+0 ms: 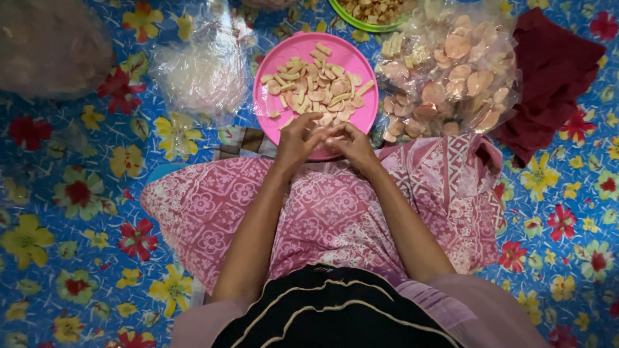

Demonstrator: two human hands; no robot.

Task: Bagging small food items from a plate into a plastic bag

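While both hands meet at its near rim, the round pink plastic plate (pixel 314 48) holds pale cracker pieces (pixel 316 87).
Left hand (pixel 298 138) and right hand (pixel 351 143) pinch small pieces together; a clear plastic bag of round crackers (pixel 451 71) lies just right of the plate.

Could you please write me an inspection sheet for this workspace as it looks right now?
Surface: blue floral mat covers the floor; the person sits on it in a pink patterned cloth.
Job's things: pink plate holds pale cracker pieces, strips and rounds.
Clutter: clear bag of round crackers right of the plate; crumpled empty plastic bags left; green plate at the top edge; dark red cloth far right.
Hands: left hand and right hand meet at the plate's near rim, fingers curled; what they hold is hidden.
Cables: nothing seen.
Surroundings: only mat visible.
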